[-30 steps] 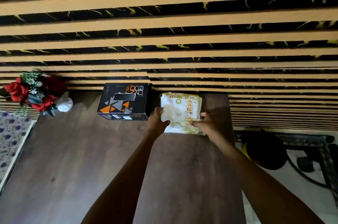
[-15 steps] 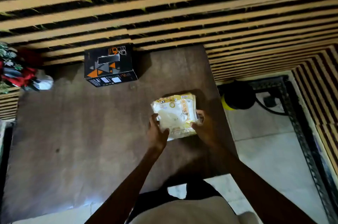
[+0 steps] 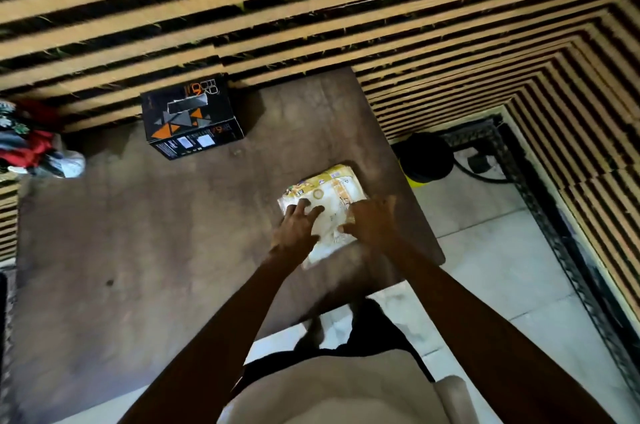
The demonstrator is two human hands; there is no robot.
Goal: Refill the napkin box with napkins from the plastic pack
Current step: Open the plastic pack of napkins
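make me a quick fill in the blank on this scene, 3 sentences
1. Both hands rest on the yellow and white ____ pack.
2. The black napkin box stands at the table's far edge, against the ____ wall.
3. The left hand and right hand lie ____ the pack, not under it.

Missing words: plastic; striped; on top of

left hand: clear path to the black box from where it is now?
Probably yes. The left hand rests on the plastic pack; only bare table lies between it and the black box, though it is a forward stretch.
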